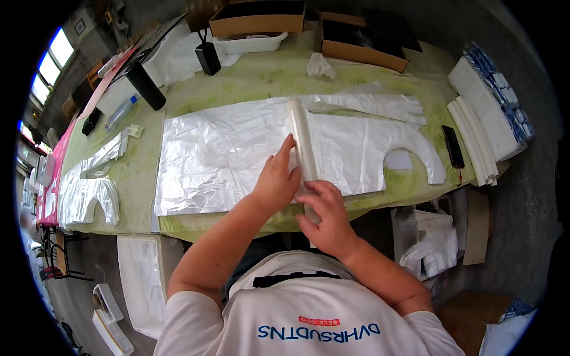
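Observation:
A pale, translucent plastic roll (301, 142) lies lengthwise across a spread stack of thin white plastic sheeting (219, 154). Its near end reaches past the table's front edge towards me. My left hand (277, 179) rests along the roll's left side, fingers stretched and the index fingertip touching it. Closer to me, my right hand (328, 216) lies at the roll's near part, its fingers slightly bent and apart, the thumb separate. To the right, the sheeting ends in a curved cut-out (409, 142) with a long strip on its far side.
Another folded white plastic piece (95, 193) lies at left. A black cylinder (145, 86), a plastic bottle (121, 113) and a black box-shaped holder (207, 57) stand farther back. Cardboard boxes (257, 24) line the far edge. A phone (452, 146) and white stacks (484, 113) are at right.

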Action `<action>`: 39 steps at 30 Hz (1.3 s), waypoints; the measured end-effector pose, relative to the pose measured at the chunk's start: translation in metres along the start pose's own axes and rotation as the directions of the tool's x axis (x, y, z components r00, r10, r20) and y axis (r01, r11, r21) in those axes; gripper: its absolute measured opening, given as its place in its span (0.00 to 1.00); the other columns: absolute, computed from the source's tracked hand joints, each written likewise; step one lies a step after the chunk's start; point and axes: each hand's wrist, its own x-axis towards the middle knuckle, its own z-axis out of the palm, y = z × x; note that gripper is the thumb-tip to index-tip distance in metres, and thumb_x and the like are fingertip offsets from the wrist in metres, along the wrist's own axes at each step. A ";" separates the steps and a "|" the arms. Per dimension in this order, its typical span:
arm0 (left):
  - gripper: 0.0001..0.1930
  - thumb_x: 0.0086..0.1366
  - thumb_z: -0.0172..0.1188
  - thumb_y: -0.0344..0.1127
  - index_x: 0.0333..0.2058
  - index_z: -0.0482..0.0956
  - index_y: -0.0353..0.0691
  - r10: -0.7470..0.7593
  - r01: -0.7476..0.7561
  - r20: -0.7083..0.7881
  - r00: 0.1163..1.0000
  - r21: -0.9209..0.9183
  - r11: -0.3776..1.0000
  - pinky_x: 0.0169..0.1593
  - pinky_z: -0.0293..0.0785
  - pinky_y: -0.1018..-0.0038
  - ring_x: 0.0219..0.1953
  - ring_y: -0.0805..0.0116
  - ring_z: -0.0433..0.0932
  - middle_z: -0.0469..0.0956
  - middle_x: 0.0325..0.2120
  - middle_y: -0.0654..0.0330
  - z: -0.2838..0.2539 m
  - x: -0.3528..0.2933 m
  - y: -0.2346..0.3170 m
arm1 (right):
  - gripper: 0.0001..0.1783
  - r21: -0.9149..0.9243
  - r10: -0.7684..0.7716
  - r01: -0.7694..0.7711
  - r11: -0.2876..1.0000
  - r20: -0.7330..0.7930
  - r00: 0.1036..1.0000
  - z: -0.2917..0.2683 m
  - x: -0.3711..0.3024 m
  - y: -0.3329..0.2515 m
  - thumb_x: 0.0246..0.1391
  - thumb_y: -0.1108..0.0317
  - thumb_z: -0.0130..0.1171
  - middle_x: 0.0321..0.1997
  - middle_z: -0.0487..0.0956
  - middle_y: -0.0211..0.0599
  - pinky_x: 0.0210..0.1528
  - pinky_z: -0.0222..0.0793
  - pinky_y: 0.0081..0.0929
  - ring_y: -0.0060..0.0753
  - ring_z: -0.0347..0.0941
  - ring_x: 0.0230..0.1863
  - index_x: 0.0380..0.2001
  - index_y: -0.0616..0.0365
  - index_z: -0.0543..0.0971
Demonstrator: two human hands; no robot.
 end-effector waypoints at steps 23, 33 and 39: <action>0.17 0.66 0.62 0.43 0.49 0.82 0.40 0.109 -0.159 0.125 0.986 0.533 0.831 0.67 0.59 0.43 0.68 0.39 0.62 0.71 0.62 0.51 -0.014 0.028 0.025 | 0.18 -0.031 -0.009 0.007 1.000 -0.081 0.997 -0.005 0.001 0.023 0.47 0.75 0.65 0.50 0.77 0.46 0.58 0.66 0.46 0.53 0.70 0.54 0.44 0.59 0.78; 0.32 0.69 0.52 0.40 0.71 0.62 0.50 -0.058 0.037 0.045 0.997 0.376 0.926 0.75 0.41 0.45 0.76 0.42 0.45 0.49 0.75 0.50 -0.021 -0.017 -0.011 | 0.25 -0.501 -0.041 0.095 0.860 0.117 0.992 0.035 0.110 0.091 0.53 0.64 0.62 0.65 0.73 0.38 0.56 0.66 0.43 0.43 0.69 0.56 0.55 0.55 0.79; 0.31 0.68 0.51 0.39 0.70 0.63 0.49 -0.023 0.021 0.001 1.000 0.398 0.917 0.75 0.44 0.48 0.75 0.42 0.49 0.51 0.74 0.48 -0.027 -0.024 -0.020 | 0.30 -0.638 0.189 -0.019 0.770 0.199 0.962 0.057 0.187 0.135 0.58 0.54 0.60 0.66 0.75 0.37 0.59 0.70 0.45 0.46 0.72 0.60 0.62 0.51 0.75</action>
